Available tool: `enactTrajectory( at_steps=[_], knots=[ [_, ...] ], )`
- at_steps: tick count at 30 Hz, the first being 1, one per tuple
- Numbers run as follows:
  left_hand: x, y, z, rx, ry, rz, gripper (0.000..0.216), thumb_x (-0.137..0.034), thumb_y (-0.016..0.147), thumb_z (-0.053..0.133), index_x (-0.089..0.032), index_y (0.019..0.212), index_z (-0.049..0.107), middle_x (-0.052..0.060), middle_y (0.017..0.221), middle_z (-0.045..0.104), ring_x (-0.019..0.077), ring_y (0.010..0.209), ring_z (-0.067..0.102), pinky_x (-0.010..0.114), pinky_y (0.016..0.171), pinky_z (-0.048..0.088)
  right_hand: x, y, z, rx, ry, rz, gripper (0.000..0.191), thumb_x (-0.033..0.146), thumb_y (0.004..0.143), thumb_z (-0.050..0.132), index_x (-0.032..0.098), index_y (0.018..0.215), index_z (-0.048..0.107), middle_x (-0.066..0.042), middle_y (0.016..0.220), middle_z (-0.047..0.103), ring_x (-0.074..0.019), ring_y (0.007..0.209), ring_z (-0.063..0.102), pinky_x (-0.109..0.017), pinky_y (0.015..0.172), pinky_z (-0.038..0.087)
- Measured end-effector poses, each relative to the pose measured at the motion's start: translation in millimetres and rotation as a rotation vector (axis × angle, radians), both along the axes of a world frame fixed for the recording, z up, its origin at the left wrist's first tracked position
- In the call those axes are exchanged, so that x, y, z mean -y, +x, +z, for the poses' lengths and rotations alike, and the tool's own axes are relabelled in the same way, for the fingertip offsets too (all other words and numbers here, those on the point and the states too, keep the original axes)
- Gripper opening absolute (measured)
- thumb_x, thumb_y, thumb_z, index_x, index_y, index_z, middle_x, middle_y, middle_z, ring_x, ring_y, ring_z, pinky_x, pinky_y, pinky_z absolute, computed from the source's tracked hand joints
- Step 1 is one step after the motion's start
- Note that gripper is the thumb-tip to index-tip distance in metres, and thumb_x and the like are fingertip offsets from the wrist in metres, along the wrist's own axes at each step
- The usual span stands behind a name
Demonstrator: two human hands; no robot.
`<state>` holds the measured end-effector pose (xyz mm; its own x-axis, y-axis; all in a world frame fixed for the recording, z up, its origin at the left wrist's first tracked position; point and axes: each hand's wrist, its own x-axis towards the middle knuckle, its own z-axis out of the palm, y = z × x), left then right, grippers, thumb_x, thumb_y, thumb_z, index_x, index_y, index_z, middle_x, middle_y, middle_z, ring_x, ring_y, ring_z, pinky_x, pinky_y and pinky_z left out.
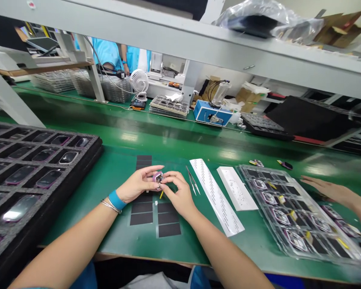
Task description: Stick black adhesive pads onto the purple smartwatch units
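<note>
Above the green mat, my left hand (141,184) grips a small purple-rimmed watch case (158,177) between thumb and fingers. Its inner parts show. From the other side my right hand (178,192) pinches the same case with thumb and fingertips. A yellow strip (161,194) pokes out below it. Under and around my hands lie sheets of black rectangular stickers (169,218). To the right of my right hand are a pair of tweezers (193,181), a long white label strip (215,196) and a white block (237,188).
At left stands a black foam tray (87,149) with purple-rimmed pieces. At right, a clear plastic tray (252,212) holds several watch parts. A co-worker's hand (333,188) reaches beside it. A white fan (139,81) and a blue device (212,113) stand at the back, under a grey shelf beam (180,36).
</note>
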<state>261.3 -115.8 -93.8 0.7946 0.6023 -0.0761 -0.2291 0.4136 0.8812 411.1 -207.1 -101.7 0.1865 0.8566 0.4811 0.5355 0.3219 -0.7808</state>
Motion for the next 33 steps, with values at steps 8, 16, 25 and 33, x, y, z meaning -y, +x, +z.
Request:
enactTrajectory(
  at_steps=[8,16,25,33],
  knots=[
    [0,-2,-4.7,0.074,0.186,-0.011,0.075,-0.004,0.060,0.076,-0.029,0.123,0.046,0.001,0.095,0.059,0.0136,0.081,0.061,0.026,0.073,0.052,3,3,3.8,0.012,-0.014,0.059,0.003,0.021,0.080,0.063,0.023,0.078,0.065,-0.003,0.095,0.063,-0.0182,0.095,0.057,-0.036,0.089,0.044],
    [-2,-3,-9.1,0.093,0.236,-0.015,0.061,-0.002,0.061,0.076,-0.026,0.108,0.044,0.001,0.098,0.062,0.0140,0.085,0.062,0.024,0.073,0.052,3,2,3.7,0.036,0.048,0.035,0.004,0.020,0.079,0.065,0.024,0.080,0.066,-0.003,0.094,0.064,-0.0180,0.092,0.058,-0.037,0.088,0.044],
    [0,0,-11.8,0.102,0.216,0.019,0.057,-0.001,0.060,0.076,-0.025,0.102,0.046,0.000,0.095,0.063,0.0132,0.084,0.063,0.025,0.076,0.051,2,4,4.0,0.086,0.083,0.020,0.006,0.021,0.079,0.065,0.025,0.079,0.068,-0.003,0.092,0.064,-0.0188,0.092,0.058,-0.037,0.085,0.046],
    [2,2,-10.5,0.096,0.185,0.044,0.054,-0.001,0.058,0.077,-0.023,0.098,0.047,-0.001,0.092,0.063,0.0115,0.080,0.062,0.023,0.073,0.052,2,6,3.0,0.134,0.121,0.009,0.007,0.020,0.080,0.064,0.025,0.079,0.069,-0.004,0.093,0.063,-0.0191,0.092,0.057,-0.038,0.085,0.046]
  ],
)
